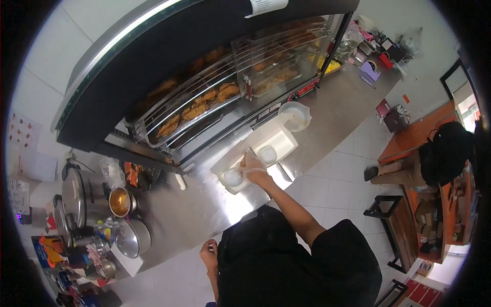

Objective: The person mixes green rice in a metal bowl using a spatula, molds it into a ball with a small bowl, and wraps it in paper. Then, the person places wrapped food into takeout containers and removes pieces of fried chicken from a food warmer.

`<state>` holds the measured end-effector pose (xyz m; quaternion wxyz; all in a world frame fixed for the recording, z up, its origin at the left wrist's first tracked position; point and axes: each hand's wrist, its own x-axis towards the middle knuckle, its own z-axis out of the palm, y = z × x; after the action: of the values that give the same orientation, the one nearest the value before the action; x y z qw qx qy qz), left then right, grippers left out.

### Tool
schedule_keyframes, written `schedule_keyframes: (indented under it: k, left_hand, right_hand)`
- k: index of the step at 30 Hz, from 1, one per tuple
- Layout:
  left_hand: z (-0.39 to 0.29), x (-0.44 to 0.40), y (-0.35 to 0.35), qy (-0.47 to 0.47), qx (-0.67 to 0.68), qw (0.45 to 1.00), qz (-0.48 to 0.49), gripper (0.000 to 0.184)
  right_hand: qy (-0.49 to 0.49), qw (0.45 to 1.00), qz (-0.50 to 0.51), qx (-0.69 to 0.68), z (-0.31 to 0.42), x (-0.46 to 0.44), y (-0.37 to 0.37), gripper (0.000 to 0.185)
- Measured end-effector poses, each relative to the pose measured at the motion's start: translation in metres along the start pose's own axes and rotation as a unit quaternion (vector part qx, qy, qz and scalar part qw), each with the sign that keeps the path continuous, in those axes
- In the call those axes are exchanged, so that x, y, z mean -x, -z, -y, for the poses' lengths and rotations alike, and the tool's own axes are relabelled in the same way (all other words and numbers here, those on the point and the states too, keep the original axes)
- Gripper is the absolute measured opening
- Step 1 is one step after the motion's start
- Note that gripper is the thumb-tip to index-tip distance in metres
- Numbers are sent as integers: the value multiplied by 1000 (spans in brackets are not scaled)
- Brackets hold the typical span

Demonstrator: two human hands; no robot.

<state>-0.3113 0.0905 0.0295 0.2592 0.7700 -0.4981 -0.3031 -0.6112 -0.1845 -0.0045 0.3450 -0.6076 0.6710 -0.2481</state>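
Note:
On the steel counter stands a long white tray (284, 143) with two round white items in it, one (267, 154) at its middle and one (233, 177) near its left end. My right hand (251, 168), in a clear plastic glove, reaches into the tray between them, its fingers pointing down; what its fingertips touch is too small to make out. My left hand (208, 251) hangs bare in front of the counter's edge, with its fingers curled and no object visible in it. A white bowl (295, 116) stands just behind the tray's right end.
A glass warming cabinet (204, 107) with fried pieces on racks rises behind the tray. Pots, a metal bowl of orange food (120, 202) and a pan (132, 238) stand at the left. A tape dispenser (369, 70) is at the far right; a person (440, 158) stands beyond the counter.

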Motion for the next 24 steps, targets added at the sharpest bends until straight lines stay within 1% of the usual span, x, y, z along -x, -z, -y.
schedule_keyframes:
  k: [1, 2, 3, 4, 5, 6, 8, 9, 10, 12, 13, 15, 16, 18, 19, 20, 21, 22, 23, 24]
  left_hand:
    - [10, -3, -3, -18, -2, 1000, 1, 12]
    - [21, 0, -4, -32, -3, 999, -1, 12]
    - [13, 0, -1, -45, 0, 999, 3, 11]
    - [11, 2, -1, -33, 2, 999, -7, 11]
    - [8, 3, -1, -19, -2, 1000, -5, 11]
    - [8, 4, -1, -6, -6, 1000, 0, 11]
    - [9, 7, -1, -4, -11, 1000, -7, 11]
    - [10, 10, -1, -15, -11, 1000, -15, 11]
    - [11, 12, -3, -28, -9, 999, -24, 11]
    - [13, 18, -6, -6, 0, 1000, -21, 11]
    - [13, 18, -9, 10, 8, 1000, -17, 11]
    - [18, 20, -15, 15, 26, 999, -21, 12]
    - [21, 24, -16, 18, 39, 999, -22, 12]
    - [28, 31, -15, 29, 43, 998, -30, 13]
    - [27, 29, -15, 30, 48, 998, -41, 13]
    - [28, 29, -13, 38, 48, 997, -44, 13]
    - [27, 33, -8, 46, 42, 997, -40, 13]
    - [27, 33, -6, 49, 37, 997, -37, 13]
    - [29, 34, -3, 53, 37, 997, -39, 13]
    - [32, 36, 0, 55, 25, 997, -48, 13]
  right_hand:
    - [23, 999, -16, 33, -1, 1, -6, 36]
    - [27, 999, 0, 35, -5, 2, -18, 36]
    - [32, 989, -39, 137, -16, -2, -38, 40]
    - [41, 967, -83, 237, -12, -6, -44, 44]
    - [13, 963, 3, 270, -12, -11, -43, 50]
    - [20, 962, 9, 271, -10, -15, -45, 50]
    - [-22, 951, 19, 309, -8, -17, -48, 49]
    - [-21, 950, 25, 310, -2, -12, -47, 49]
    - [-16, 950, 3, 311, 3, -10, -44, 43]
    - [-4, 949, -40, 312, 10, -9, -40, 33]
    - [2, 948, -40, 315, 8, -14, -39, 33]
    - [59, 959, -26, 275, -2, -15, -35, 36]
    - [62, 959, -18, 277, 1, -14, -29, 36]
    - [34, 972, 55, 226, 7, -17, -17, 39]
    - [74, 974, 39, 212, 1, -19, -19, 32]
    - [77, 973, 47, 213, -10, -24, -18, 32]
    - [60, 986, 134, -73, -32, -29, -21, 28]
    - [36, 913, 205, -352, -50, -35, -21, 24]
    - [-24, 844, 249, -474, -59, -37, -18, 24]
    - [-26, 843, 252, -474, -51, -30, -7, 24]
